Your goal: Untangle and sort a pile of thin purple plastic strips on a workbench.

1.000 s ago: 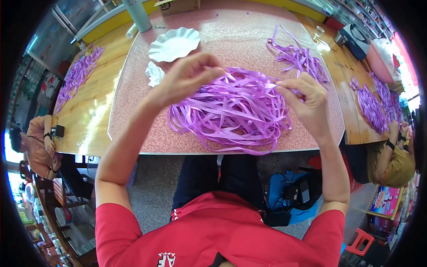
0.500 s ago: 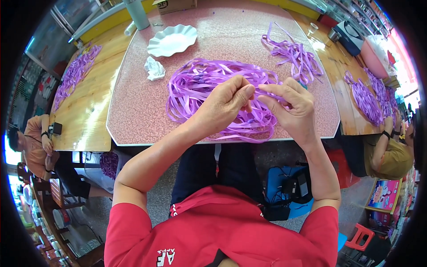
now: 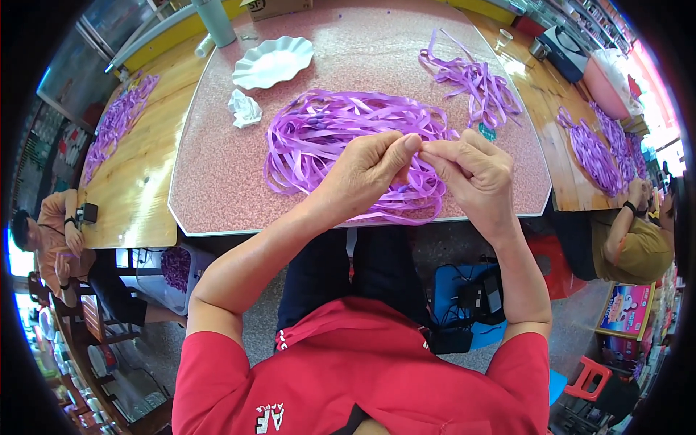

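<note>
A large heap of loose purple ribbon [image 3: 304, 138] lies in long loops on the pink speckled table [image 3: 217, 174]. Above its right part, my left hand [image 3: 371, 168] is closed in a pinch, thumb on top. My right hand [image 3: 475, 174] pinches too, its thumb and forefinger meeting the left fingertips. Between them they grip a purple ribbon, mostly covered by the fingers. Just behind my right hand sits a small teal object [image 3: 487, 133], partly hidden.
A smaller purple ribbon bunch [image 3: 478, 87] lies at the far right. Far left are a wavy-rimmed white plate [image 3: 274, 64], crumpled white paper [image 3: 244, 109] and a pale green bottle [image 3: 215, 22]. Co-workers sit at wooden side tables, left [image 3: 54, 239] and right [image 3: 638, 243].
My fingertips have come together, closing the small gap between the hands. The whole view has shifted slightly. At the left, the co-worker's hands have moved.
</note>
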The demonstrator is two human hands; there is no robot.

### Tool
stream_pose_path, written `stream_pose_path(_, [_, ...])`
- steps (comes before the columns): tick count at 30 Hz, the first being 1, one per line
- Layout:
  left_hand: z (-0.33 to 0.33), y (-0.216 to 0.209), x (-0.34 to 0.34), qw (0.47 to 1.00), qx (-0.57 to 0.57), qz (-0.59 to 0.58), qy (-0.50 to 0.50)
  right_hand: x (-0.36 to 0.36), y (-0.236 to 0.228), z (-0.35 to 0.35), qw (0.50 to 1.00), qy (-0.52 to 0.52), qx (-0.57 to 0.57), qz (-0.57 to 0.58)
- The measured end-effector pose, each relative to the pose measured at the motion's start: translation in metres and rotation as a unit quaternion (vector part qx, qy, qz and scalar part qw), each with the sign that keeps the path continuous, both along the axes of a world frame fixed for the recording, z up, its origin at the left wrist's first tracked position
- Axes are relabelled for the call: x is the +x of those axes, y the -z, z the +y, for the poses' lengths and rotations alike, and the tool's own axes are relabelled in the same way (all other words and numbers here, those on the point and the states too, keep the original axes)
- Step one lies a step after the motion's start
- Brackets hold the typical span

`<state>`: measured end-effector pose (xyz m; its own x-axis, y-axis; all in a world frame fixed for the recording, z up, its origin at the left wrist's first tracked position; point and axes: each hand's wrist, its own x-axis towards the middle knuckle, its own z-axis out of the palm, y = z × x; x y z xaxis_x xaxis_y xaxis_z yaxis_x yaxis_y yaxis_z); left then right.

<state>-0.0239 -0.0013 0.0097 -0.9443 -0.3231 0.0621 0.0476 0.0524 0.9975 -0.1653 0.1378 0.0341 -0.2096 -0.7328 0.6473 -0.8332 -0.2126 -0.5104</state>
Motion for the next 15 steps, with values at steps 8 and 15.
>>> stream_pose_path(8, [0.006,0.012,0.004,0.992,0.026,0.12,-0.019,0.004,-0.006,0.01,0.995,0.0,0.067,-0.08])
stream_pose_path(15, [-0.002,0.007,0.018,0.986,0.126,0.109,-0.009,0.002,-0.003,0.006,0.948,-0.059,0.088,-0.3])
